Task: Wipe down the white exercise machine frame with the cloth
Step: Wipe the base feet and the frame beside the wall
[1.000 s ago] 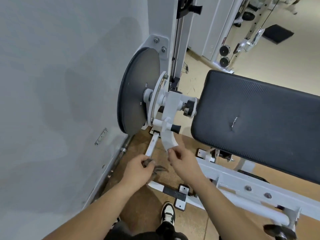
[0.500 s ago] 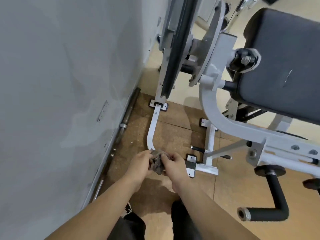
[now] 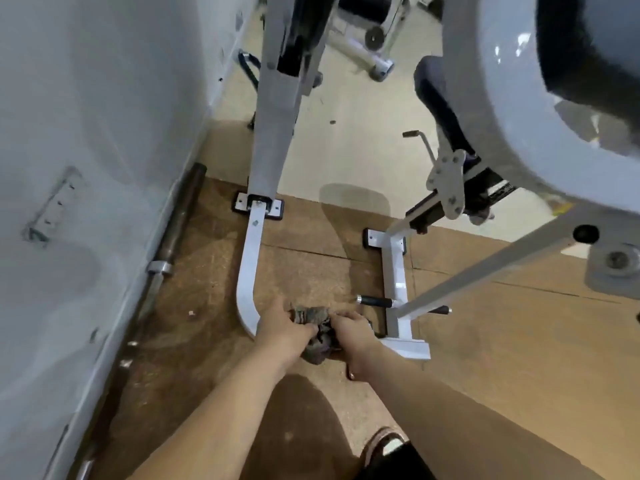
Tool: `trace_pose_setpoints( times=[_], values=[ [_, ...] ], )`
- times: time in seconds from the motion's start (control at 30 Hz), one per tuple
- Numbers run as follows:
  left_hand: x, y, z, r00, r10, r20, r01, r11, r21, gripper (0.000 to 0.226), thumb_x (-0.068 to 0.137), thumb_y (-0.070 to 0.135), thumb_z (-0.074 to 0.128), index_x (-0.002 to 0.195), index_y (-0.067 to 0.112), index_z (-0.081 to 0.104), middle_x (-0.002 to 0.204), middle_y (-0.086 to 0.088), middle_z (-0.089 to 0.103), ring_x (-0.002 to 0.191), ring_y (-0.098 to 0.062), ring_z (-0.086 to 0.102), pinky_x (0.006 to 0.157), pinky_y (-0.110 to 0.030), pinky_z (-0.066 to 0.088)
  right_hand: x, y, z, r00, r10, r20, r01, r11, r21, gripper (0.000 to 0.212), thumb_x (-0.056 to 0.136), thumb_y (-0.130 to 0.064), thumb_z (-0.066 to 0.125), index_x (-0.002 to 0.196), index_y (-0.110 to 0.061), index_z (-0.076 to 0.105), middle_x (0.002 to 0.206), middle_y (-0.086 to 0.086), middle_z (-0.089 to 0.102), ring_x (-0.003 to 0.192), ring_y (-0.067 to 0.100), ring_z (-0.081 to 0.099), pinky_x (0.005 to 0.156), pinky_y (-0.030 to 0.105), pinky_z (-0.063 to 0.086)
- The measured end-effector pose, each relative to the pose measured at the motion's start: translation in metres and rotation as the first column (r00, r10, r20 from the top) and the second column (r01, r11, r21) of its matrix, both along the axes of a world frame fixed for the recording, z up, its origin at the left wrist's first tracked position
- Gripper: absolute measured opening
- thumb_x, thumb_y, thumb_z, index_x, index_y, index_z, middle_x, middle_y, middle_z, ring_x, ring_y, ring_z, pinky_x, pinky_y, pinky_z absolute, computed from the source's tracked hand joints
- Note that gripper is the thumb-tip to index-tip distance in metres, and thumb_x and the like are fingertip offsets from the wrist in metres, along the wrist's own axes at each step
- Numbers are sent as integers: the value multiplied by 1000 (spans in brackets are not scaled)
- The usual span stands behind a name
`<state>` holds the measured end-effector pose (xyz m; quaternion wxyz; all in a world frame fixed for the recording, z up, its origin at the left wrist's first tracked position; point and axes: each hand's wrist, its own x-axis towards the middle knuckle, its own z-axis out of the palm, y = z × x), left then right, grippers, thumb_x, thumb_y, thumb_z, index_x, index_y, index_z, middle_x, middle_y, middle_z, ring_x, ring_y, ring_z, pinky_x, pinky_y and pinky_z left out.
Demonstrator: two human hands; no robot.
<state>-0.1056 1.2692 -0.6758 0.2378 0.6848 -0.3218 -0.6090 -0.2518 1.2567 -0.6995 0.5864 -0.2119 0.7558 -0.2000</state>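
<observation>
A crumpled grey-brown cloth (image 3: 313,336) is bunched between both hands low over the brown floor. My left hand (image 3: 282,325) grips its left side and my right hand (image 3: 349,332) grips its right side. The hands sit right beside the lower bend of the white curved base bar (image 3: 248,271) of the exercise machine frame, which runs up to a bolted foot plate (image 3: 258,205). To the right stands another white base bar (image 3: 394,282) with a slanted white strut (image 3: 502,261). The big white frame arm (image 3: 502,109) looms at the top right.
A grey wall (image 3: 86,133) closes the left side, with a dark metal barbell (image 3: 173,237) lying along its base. A black-handled pin (image 3: 375,301) sticks out of the right base bar. My shoe (image 3: 381,445) is at the bottom. Other gym equipment (image 3: 367,46) stands far back.
My view has dropped lower and closer to the floor. Both hands moved down from the upper lever to the base bar's bend and now bunch the cloth together.
</observation>
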Motion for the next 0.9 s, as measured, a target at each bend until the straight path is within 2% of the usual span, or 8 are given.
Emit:
trace_pose_setpoints(
  times=[0.17,0.33,0.43,0.5,0.57,0.7,0.8,0.9],
  values=[
    [-29,-30,-117,990,0,-144,-8,998,-57,22,86,10,81,102,21,71,99,-2,74,84,-12,68,66,-18,53,-30,-60,-86,936,347,-66,-349,937,-27,19,103,-30,64,94,-13,63,87,11,70,75,27,70,65,39,63],
    [-69,-54,-208,953,12,-302,-44,994,-100,29,96,7,70,116,28,70,104,2,73,93,-23,75,75,-42,65,-79,-94,-166,895,439,-82,-446,889,-107,29,101,-39,65,106,-11,65,95,10,71,88,27,72,82,43,64],
    [-98,-65,-248,980,-24,-198,-7,988,-156,27,98,4,64,114,25,71,100,0,74,91,-22,73,74,-39,64,-118,-102,-203,848,467,-252,-515,838,-180,33,104,-45,57,103,-14,67,95,7,72,84,23,70,77,38,61],
    [-113,-76,-268,993,-31,-117,7,980,-200,24,97,3,62,105,23,72,94,-2,75,83,-19,71,63,-32,60,-151,-110,-225,688,486,-539,-663,722,-196,31,106,-47,51,91,-22,61,87,0,66,78,18,62,67,28,49],
    [-122,-86,-284,999,-47,-2,45,971,-235,20,95,4,64,103,21,71,96,-1,74,86,-17,69,67,-26,55,-182,-115,-248,482,499,-720,-795,595,-120,30,106,-50,46,100,-24,61,94,-5,62,86,17,60,70,29,44],
    [-139,-111,-306,989,-36,144,71,967,-245,34,93,9,67,126,16,67,113,-6,72,106,-26,66,96,-36,53,-226,-130,-301,258,560,-787,-898,439,18,47,106,-57,36,117,-24,67,102,-5,58,106,22,59,82,34,44],
    [-148,-123,-315,965,-64,254,131,957,-258,42,94,14,67,135,21,63,122,-6,69,112,-27,63,93,-29,48,-235,-139,-318,158,549,-821,-927,369,69,49,105,-60,28,110,-29,65,102,-2,64,104,23,60,84,38,51],
    [-161,-129,-324,941,-99,323,205,928,-312,35,98,17,65,131,28,61,118,0,66,107,-21,62,89,-30,47,-243,-150,-334,92,562,-822,-939,325,117,49,106,-58,19,100,-29,59,88,0,66,85,25,64,67,34,45]
  ],
)
